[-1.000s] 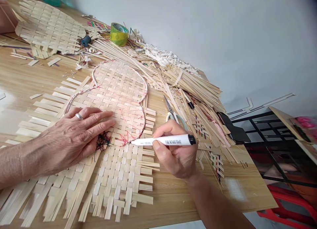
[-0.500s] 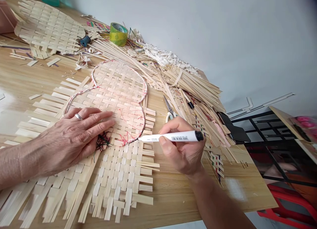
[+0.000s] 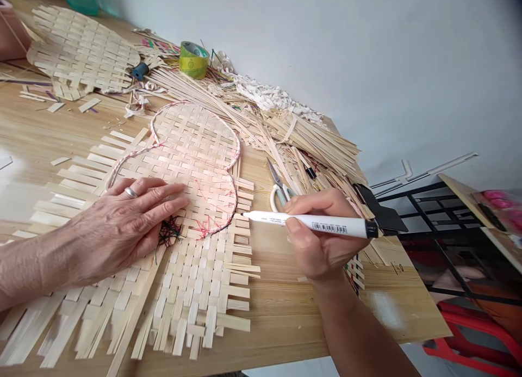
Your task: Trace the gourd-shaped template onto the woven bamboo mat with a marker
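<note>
White marker [image 3: 326,225] over bamboo weave mat [image 3: 191,167]
Right hand [image 3: 322,235] pinches it, tip just beside the red-and-white cord [image 3: 236,195] on the mat's edge; left hand [image 3: 122,224] spread flat, pressing the mat. Scissors [image 3: 274,175] nearby.

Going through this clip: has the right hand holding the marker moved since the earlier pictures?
Yes: the right hand has moved rightward in the view, away from the woven bamboo mat and past the handles of the scissors.
</note>
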Demonstrator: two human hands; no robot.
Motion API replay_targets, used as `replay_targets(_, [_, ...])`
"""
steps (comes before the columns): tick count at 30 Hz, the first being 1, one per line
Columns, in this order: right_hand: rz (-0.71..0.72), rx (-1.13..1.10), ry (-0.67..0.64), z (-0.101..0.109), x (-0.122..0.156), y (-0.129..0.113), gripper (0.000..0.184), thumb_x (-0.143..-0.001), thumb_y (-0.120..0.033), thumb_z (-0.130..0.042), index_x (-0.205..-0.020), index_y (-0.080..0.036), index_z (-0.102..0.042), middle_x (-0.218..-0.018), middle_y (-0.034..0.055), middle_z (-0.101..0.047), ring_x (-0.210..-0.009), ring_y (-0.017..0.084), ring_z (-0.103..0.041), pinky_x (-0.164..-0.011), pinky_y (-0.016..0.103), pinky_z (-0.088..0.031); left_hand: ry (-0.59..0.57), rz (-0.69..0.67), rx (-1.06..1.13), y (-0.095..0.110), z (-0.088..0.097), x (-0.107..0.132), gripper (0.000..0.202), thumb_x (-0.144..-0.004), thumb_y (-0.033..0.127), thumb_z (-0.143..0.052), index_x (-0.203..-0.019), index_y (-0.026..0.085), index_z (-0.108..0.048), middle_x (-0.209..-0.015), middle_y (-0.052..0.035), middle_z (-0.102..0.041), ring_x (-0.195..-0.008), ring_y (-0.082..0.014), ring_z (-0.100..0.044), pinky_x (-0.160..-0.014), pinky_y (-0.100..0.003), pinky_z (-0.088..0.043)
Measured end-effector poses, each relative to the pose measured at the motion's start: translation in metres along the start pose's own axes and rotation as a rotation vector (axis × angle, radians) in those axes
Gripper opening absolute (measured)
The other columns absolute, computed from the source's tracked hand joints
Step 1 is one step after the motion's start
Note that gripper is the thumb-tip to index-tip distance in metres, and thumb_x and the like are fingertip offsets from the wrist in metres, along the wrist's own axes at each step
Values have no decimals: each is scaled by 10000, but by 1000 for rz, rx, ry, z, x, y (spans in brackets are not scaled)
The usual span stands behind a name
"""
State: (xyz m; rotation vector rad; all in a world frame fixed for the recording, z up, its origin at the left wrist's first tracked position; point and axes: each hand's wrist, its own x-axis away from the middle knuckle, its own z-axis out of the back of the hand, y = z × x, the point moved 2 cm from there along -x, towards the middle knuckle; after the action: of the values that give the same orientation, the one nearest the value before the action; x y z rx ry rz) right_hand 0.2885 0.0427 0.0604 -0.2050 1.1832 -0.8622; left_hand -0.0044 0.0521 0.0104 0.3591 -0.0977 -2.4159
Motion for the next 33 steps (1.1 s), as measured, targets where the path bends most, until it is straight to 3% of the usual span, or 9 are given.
replay_targets(3, [-28, -80, -42, -4, -1, -3, 90, -799, -144, -591, -756, -222, -578, -581, -47, -517, -490, 140, -517, -442, 269, -393, 21, 6, 4, 0, 1, 0, 586, -973, 238, -416, -1554, 301, -373, -1541, -31, -521, -1359, -318, -482, -1049, -484, -398])
replay_targets(10, [-77, -287, -272, -27, 10, -22, 98, -766, -109, -605, -794, -194, -565, -599, -67, -533, -414, 67, -435, -391, 202, -314, 11, -28, -47, 0, 1, -1, 543, -994, 232, -391, -1536, 248, -401, -1561, -66, -493, -1352, -313, -479, -1026, -461, -401])
replay_targets(33, [9, -157, -301, -32, 16, -27, 92, -806, -105, -606, -816, -193, -584, -634, -53, -577, -442, 65, -488, -411, 202, -355, 91, -23, -5, 3, -1, -2, 486, -993, 215, -392, -1467, 232, -496, -1514, -78, -547, -1324, -328, -511, -1013, -480, -411])
